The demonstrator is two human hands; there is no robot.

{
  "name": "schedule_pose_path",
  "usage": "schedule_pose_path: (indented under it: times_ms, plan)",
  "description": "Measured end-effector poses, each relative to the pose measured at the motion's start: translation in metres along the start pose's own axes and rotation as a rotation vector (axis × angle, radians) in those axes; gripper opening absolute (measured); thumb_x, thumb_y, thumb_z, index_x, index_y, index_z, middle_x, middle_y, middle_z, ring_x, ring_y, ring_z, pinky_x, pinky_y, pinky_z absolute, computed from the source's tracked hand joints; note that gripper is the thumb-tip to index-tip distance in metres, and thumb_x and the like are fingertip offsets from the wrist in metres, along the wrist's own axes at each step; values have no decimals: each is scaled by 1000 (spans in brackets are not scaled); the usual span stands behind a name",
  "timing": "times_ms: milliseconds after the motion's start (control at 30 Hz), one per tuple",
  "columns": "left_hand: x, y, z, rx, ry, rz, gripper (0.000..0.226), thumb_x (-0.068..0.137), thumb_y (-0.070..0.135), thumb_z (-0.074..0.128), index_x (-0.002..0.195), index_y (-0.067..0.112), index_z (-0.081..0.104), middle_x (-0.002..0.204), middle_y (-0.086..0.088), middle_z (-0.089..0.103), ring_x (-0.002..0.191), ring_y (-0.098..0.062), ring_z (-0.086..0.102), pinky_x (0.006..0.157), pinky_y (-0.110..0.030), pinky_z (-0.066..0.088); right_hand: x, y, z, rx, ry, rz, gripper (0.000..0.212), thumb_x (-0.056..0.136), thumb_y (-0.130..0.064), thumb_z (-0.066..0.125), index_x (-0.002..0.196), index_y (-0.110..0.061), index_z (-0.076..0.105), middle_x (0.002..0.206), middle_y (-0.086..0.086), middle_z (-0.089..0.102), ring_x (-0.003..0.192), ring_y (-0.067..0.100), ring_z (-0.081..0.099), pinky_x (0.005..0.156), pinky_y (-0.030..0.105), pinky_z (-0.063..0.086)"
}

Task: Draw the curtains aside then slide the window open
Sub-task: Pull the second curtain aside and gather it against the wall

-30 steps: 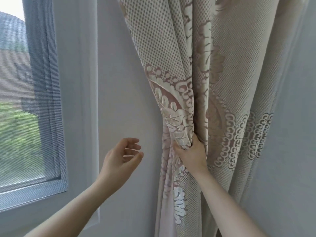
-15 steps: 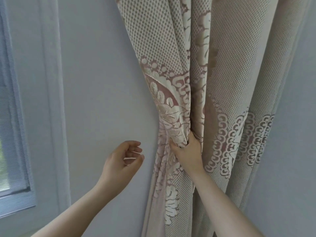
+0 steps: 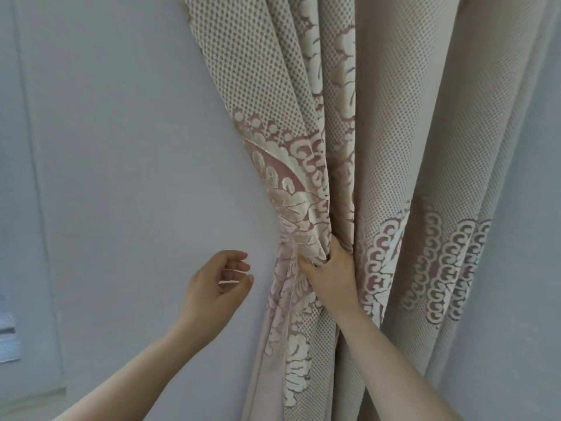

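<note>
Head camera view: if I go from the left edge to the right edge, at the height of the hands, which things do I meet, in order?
Window frame → bare wall → left hand, half open, holding nothing → right hand, gripping the gathered curtain → wall again at the right edge.

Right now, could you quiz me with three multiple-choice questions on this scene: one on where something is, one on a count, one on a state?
1. Where is the left hand?
A. left of the curtain
B. behind the curtain
C. on the window

2. How many hands touch the curtain?
A. none
B. one
C. two

3. The right hand is:
A. open flat
B. shut on the curtain
C. pointing

Answers:
1 A, it hangs before the bare wall.
2 B, only the right hand.
3 B, fingers grip bunched folds.
</note>
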State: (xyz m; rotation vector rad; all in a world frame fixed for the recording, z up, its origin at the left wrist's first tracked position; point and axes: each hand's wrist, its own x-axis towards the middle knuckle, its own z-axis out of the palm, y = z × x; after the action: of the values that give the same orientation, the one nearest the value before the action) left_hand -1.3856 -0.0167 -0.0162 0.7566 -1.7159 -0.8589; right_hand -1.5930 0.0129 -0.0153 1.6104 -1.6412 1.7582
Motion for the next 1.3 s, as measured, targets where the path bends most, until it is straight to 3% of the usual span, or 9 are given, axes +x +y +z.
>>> schedule_pose_path:
  times_ms: [100,267,433,700,800,933,1100,1300]
  plan:
    - [-3,7,18,8,1,4,25,84,12,65,104,25,62,94,4,68,80,-1,64,65,-7,48,6,14,-15,-40,11,-20,36,76,-12,77,109,-8,64,97,-9,64,90,6,62,84,5,43]
    - [-3,14,39,11,3,-12,24,85,13,64,105,26,61,97,5,68,82,0,63,65,-6,48,11,36,-43,-7,-18,52,34,76,-13,75,108,-12,64,93,-5,69,87,13,67,81,28,56]
    - [-8,32,79,10,-20,2,25,85,13,64,105,27,61,97,6,67,82,1,63,64,-6,47,20,64,-94,-19,-27,84,36,78,-11,74,112,-14,63,95,-6,70,90,9,66,77,18,51]
    - [4,37,110,27,-62,20,25,85,14,64,105,28,60,99,7,67,84,1,63,64,-6,47,39,107,-131,-117,72,125,38,78,-19,73,114,-15,62,98,2,69,93,23,65,80,40,55]
    - [10,37,121,34,-75,34,25,85,13,64,104,28,60,99,6,67,85,-1,63,66,-6,47,44,125,-146,-111,87,150,33,80,-18,73,112,-16,63,95,1,69,90,24,65,77,39,54]
    - [22,38,138,43,-80,52,25,85,12,64,105,28,61,99,6,67,84,-1,63,65,-6,47,46,154,-159,-110,113,176,45,74,-39,65,113,-18,62,100,0,70,92,22,66,79,39,55]
    - [32,35,156,50,-91,57,25,85,12,64,103,28,60,97,4,67,82,-1,63,66,-7,47,47,178,-166,-94,140,182,29,76,-33,64,102,-24,59,89,0,69,82,22,66,71,33,53]
    - [42,28,178,77,-77,51,26,84,15,65,107,27,60,97,6,68,83,-2,64,67,-7,48,53,216,-168,-77,160,153,41,84,-19,66,123,-12,59,110,5,66,101,20,61,87,32,49]
